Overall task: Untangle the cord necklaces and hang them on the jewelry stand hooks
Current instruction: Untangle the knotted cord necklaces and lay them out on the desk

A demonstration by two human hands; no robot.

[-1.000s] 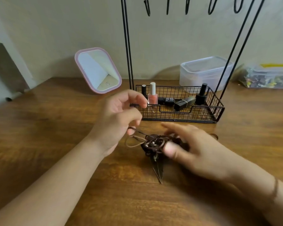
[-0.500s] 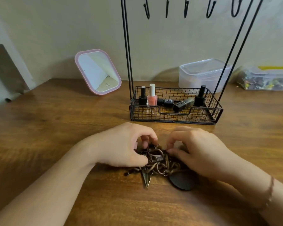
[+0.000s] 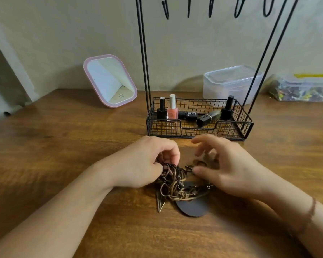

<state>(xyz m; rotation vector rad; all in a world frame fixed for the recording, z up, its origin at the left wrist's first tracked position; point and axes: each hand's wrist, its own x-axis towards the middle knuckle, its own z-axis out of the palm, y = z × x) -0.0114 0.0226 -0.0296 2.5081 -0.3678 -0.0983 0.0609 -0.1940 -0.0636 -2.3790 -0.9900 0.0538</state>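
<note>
A tangle of brown and tan cord necklaces (image 3: 177, 185) lies on the wooden table (image 3: 63, 146), with a dark oval pendant (image 3: 193, 207) and a pointed metal pendant (image 3: 160, 202) at its near edge. My left hand (image 3: 145, 162) pinches cords at the tangle's upper left. My right hand (image 3: 224, 168) hovers over the right side, blurred, fingers spread and thumb touching a cord. Behind them stands the black wire jewelry stand (image 3: 199, 127), its hooks (image 3: 211, 8) bare at the top of the view.
The stand's basket holds nail polish bottles (image 3: 172, 108) and dark cosmetics. A pink-framed mirror (image 3: 110, 81) leans on the wall at the left. A clear lidded box (image 3: 231, 82) and a clear case of small items (image 3: 302, 88) sit at the back right.
The tangle has come down from a lifted position onto the table, nearer to me. Both hands dropped to it. My right hand's fingers have since lifted and spread.
</note>
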